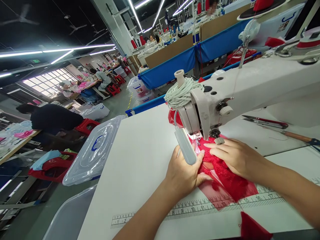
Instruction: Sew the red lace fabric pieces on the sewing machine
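A piece of red lace and sheer mesh fabric (232,183) lies under the needle end of a white sewing machine (250,90). My left hand (183,173) rests on its left edge, thumb and finger apart on the cloth. The grey stick-shaped lamp (186,146) on the machine hides some of this hand's fingers. Stretched flat over the lace, my right hand (232,156) presses from the right, fingertips close to the presser foot (197,141). A bundle of pale cord (183,93) is wound around the machine's head.
Red-handled scissors (266,122) and a wooden-handled tool (297,136) lie to the right. A ruler strip (183,210) runs along the white table (125,160). A red scrap (253,228) is at the front edge. Lidded clear bins (92,153) stand left; people sit beyond.
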The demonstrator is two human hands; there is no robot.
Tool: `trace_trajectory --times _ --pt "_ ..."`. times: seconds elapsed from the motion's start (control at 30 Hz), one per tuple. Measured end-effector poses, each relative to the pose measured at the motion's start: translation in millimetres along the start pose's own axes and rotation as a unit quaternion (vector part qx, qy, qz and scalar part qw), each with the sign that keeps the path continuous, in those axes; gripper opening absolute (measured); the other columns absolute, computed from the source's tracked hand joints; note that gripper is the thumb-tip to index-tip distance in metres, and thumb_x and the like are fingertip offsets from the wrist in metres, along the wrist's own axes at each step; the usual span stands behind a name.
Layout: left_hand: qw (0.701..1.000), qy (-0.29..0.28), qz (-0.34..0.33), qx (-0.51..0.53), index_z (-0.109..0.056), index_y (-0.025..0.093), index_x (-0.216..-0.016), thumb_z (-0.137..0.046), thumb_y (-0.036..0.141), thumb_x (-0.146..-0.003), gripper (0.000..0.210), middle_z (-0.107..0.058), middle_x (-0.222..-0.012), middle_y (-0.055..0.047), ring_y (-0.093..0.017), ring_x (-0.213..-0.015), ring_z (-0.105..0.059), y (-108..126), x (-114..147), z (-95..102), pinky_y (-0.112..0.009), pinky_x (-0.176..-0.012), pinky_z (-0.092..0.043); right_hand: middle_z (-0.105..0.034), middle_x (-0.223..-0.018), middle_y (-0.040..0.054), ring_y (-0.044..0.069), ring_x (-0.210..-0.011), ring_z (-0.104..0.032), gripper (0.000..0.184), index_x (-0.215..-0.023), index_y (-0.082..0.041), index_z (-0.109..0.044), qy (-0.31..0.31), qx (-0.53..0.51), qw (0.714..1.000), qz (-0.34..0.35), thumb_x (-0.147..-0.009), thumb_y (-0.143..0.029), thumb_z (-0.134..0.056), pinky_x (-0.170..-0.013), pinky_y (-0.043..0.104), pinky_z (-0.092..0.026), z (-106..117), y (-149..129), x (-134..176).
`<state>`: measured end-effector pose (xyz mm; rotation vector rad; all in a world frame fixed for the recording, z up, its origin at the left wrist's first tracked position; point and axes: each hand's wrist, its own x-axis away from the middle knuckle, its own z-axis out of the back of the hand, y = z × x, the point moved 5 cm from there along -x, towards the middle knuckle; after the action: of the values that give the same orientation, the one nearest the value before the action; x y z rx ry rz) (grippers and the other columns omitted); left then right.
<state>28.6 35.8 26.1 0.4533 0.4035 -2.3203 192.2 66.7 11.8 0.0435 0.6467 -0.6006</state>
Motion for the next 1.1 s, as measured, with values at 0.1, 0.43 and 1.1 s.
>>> trace_trajectory --times 0.1,0.43,1.1 --pt "0.998 -0.002 -0.051 0.037 -0.067 0.006 -0.117 -0.019 0.062 -0.101 0.075 -0.069 -0.108 -0.018 -0.027 -0.101 -0.064 1 -3 1.9 -0.043 -0.09 -0.052 -0.071 -0.117 0.0077 0.02 -0.086 -0.058 0.044 -0.106 -0.018 -0.065 -0.002 -0.011 1.0 0.025 -0.081 0.004 -0.036 -0.083 0.038 -0.047 2 -3 1" --pt "0.996 -0.069 0.007 0.057 -0.061 0.008 -0.125 -0.02 0.051 -0.104 0.064 -0.066 -0.092 -0.014 -0.021 -0.075 -0.063 0 -1 0.4 -0.035 -0.064 -0.057 -0.074 -0.101 0.0042 0.019 -0.087 -0.058 0.038 -0.089 -0.019 -0.066 -0.005 -0.04 0.998 0.043 -0.074 0.006 -0.041 -0.077 0.036 -0.042 -1 -4 7" --pt "0.998 -0.05 0.004 -0.04 -0.065 0.014 -0.128 -0.036 0.069 -0.094 0.071 -0.068 -0.111 -0.019 -0.028 -0.094 -0.064 10 5 -1.1 -0.038 -0.073 -0.052 -0.072 -0.084 0.0039 0.019 -0.08 -0.057 0.037 -0.082 -0.021 -0.064 0.01 -0.002 0.999 0.032 -0.075 0.007 -0.041 -0.075 0.034 -0.04 -3 -4 9"
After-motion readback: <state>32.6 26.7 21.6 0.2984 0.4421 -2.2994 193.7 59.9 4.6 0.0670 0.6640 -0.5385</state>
